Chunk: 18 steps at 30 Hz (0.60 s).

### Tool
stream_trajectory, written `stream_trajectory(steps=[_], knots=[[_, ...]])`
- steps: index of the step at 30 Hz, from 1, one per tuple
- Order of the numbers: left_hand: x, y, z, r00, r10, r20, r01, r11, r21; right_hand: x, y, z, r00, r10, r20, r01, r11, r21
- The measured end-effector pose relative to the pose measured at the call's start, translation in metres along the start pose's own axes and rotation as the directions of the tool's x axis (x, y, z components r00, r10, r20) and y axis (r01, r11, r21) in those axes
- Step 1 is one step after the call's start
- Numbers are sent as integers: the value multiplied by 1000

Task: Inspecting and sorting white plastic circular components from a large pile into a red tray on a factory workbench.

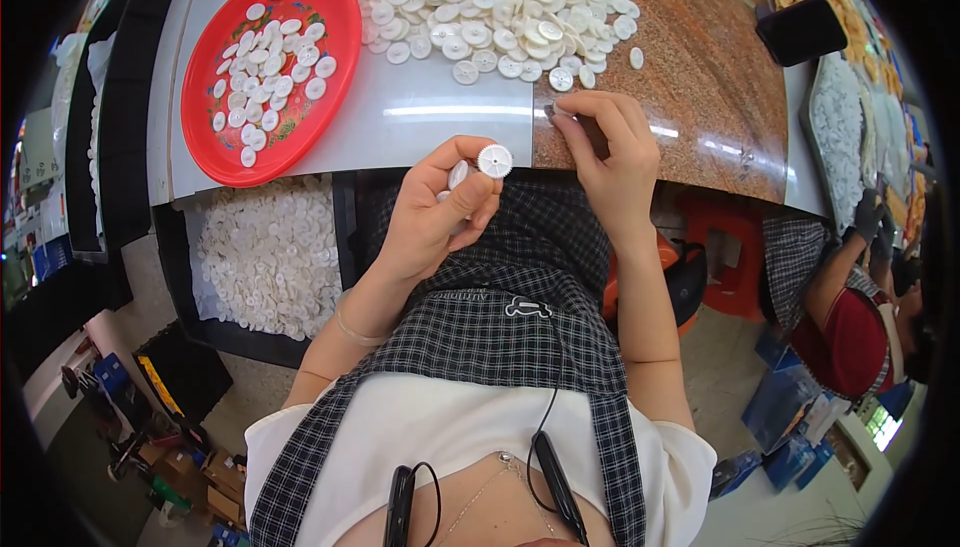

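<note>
At frame centre we pinch a small white gear (494,160) in our left hand (430,217); the right hand (610,152) has its grip pressed together at the table (440,112) edge. We judge sorting partial: the red tray (340,47), upper left, holds some, the big pile (500,2) remains.

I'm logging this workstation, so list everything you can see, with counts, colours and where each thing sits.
Gear in hand: one, white, held at the left hand's fingertips.
Gear pile: too many to count, white, on the table ahead.
Red tray: one, holding a few dozen white gears, left on the table.
Black bin: one, full of white gears, below the tray.
Dark phone-like slab: one, black, far right.
Co-worker: one, red top, gloved, at right.
Apron: one, black-and-white check, on the person.
Left hand: holding the gear.
Right hand: fingertips pinched at the table edge.
</note>
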<state>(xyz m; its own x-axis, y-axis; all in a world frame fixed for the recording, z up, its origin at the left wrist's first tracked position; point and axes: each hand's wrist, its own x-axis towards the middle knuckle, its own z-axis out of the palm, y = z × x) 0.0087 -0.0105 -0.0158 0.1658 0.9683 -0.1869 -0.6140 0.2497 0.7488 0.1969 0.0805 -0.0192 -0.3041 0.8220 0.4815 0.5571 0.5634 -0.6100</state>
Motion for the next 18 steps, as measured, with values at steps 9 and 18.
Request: stream_trajectory(steps=[9,18], knots=[[15,73,-22,576,759,-304,-513,625,588,1,-8,1,995,97,-25,-91,981,172],[6,16,2,997,-46,-65,51,996,75,0,-41,14,965,-242,-97,261,898,354]])
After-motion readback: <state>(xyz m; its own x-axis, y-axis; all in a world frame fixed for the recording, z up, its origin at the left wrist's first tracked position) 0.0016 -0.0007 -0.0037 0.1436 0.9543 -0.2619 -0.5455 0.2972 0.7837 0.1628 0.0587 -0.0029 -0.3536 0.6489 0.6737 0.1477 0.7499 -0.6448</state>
